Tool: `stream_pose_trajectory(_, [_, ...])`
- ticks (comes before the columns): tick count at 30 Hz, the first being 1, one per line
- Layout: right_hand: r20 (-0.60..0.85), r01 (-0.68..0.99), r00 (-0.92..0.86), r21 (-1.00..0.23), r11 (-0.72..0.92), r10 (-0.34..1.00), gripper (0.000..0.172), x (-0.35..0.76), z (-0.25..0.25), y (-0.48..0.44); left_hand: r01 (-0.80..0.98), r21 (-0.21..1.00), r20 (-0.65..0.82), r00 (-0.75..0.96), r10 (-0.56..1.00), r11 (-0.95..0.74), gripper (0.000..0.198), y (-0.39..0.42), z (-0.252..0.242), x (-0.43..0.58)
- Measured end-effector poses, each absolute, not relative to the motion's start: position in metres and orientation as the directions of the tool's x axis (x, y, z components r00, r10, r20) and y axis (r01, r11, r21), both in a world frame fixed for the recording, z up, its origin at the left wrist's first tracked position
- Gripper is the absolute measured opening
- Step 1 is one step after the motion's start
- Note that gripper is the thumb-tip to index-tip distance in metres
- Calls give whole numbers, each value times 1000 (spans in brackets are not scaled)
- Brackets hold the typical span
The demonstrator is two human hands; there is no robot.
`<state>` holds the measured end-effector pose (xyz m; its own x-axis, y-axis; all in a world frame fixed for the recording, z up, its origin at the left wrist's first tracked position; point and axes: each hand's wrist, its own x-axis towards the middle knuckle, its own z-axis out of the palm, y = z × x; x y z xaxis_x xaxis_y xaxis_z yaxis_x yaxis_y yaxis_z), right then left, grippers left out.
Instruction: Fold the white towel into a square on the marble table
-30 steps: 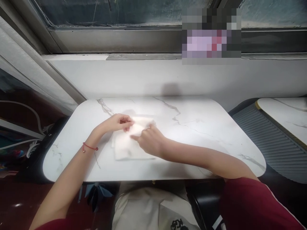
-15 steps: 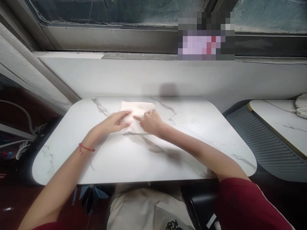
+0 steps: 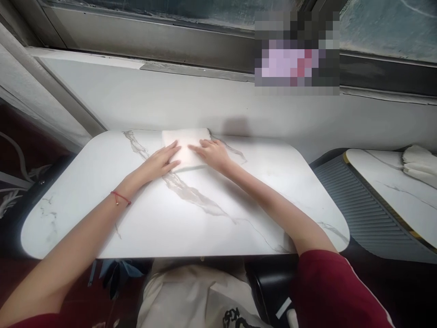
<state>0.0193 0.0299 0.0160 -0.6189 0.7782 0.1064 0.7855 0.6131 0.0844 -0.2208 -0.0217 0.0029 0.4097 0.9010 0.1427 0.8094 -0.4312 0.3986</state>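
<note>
White cloth [image 3: 186, 157]; left hand [image 3: 159, 163] palm-down, fingers spread over its left edge; right hand [image 3: 217, 156] opposite, fingers loosely spread

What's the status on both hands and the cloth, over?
Left hand open, fingers spread on the cloth. Right hand on its right side. Cloth flat at the table's far edge. Wall close behind.

The way back is blocked by the wall [image 3: 153, 107], just behind the white cloth [image 3: 186, 136]. The cloth's sides are taken up by the left hand [image 3: 160, 162] and right hand [image 3: 215, 154]. Lots of room is found on the front of the white table [image 3: 191, 232], between the left arm [image 3: 90, 223] and right arm [image 3: 269, 198].
</note>
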Motion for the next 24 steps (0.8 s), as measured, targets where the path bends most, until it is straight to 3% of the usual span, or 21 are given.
stream_pose_trajectory(5, [139,795,-605,49,605,784,52,22,16,32,849,335,216,353,910,-409,65,-17,-4,-215])
stream_pose_trajectory(11, [-12,816,-578,-39,577,816,54,32,54,19,808,299,265,441,858,-507,55,-20,0,-217])
stream_pose_trajectory(20, [-246,760,-568,207,615,785,27,43,85,-44,702,186,360,602,713,-687,38,-51,14,-187])
stream_pose_trajectory(24, [-322,703,-590,246,668,740,21,53,93,-85,593,207,357,695,624,-778,29,-70,19,-169])
